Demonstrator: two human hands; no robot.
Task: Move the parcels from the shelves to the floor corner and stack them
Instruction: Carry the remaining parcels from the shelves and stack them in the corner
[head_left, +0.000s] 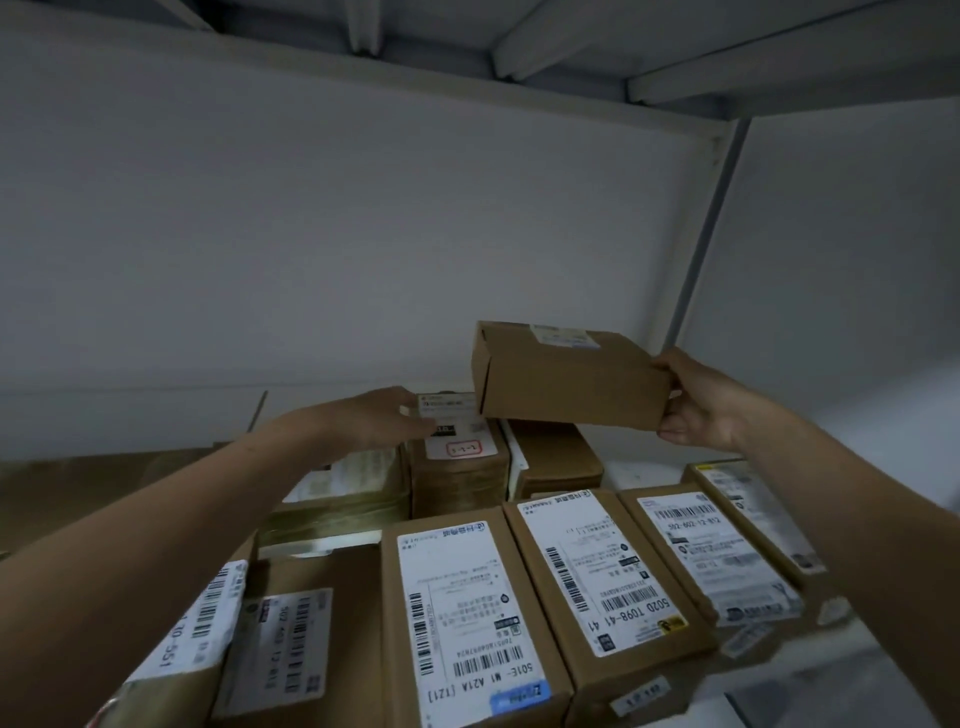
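The right hand (701, 405) grasps a plain brown box (566, 379) by its right end, thumb beneath and fingers on top, holding it raised right of centre above the back-row parcels on the shelf (644, 470). Its long axis runs across the frame, and its free left end hangs just over a labelled parcel (460, 457). The left hand (374, 418) reaches that parcel's left edge at mid-frame, though I cannot tell whether its fingers have closed; being nearer, it would probably take this one or steady the box's free end.
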